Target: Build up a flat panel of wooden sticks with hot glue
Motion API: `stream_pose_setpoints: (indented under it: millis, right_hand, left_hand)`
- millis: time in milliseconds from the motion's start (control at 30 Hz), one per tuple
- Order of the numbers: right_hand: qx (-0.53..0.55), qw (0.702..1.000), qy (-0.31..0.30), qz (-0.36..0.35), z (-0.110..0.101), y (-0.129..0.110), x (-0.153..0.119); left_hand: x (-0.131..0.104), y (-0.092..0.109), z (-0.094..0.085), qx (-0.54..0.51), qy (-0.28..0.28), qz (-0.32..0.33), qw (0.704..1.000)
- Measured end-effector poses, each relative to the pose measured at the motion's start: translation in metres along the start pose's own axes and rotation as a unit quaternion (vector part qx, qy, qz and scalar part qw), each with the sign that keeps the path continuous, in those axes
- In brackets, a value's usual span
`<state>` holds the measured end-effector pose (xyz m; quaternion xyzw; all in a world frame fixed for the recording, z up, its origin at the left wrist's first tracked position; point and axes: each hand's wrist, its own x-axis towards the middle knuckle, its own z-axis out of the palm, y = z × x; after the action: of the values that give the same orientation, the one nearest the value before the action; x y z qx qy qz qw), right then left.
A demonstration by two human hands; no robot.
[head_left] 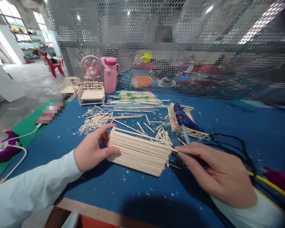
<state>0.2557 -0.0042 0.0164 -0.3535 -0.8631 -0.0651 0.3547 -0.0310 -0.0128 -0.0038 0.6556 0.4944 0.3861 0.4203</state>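
Head view: left hand (pixel 93 152) clamped on slat panel (pixel 137 153), right hand (pixel 216 172) pinching stick (pixel 169 147) at panel's far end; uneven pressure could skew it.

Reaches in from the lower left with a forearm clad in a long, pale blue cloth sleeve (pixel 35 185). Grips with the bare left hand (pixel 92 150), with thumb laid across the front, pointing right, and fingers bent behind. Pinches with the bare right hand (pixel 218 174), joining thumb and index fingertips toward the left, well apart from the other hand. Wears a matching pale blue cuff (pixel 249 210) at the right wrist.
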Motion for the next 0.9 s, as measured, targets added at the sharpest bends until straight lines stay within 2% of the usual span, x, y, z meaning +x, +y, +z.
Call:
stream_pose_setpoints:
  millis: [233, 533, 700, 900]
  right_hand:
    - [0.033, 0.999, -0.006, 0.042, 0.0037, -0.0006, 0.0010]
    - [0.001, 1.000, -0.012, 0.009, 0.0029, 0.0009, 0.0018]
    - [-0.006, 0.999, -0.036, -0.012, 0.0041, -0.0005, 0.0036]
    - [-0.022, 0.999, -0.022, -0.014, 0.0039, -0.0013, 0.0038]
  left_hand:
    - [0.0009, 0.0006, -0.0002, -0.002, 0.000, -0.005, 1.000]
    - [0.0004, -0.0016, -0.0002, -0.005, -0.003, 0.000, 1.000]
    - [0.0008, -0.0026, -0.0001, -0.005, -0.001, 0.001, 1.000]
    - [0.0018, -0.0028, 0.0004, -0.010, -0.001, 0.006, 1.000]
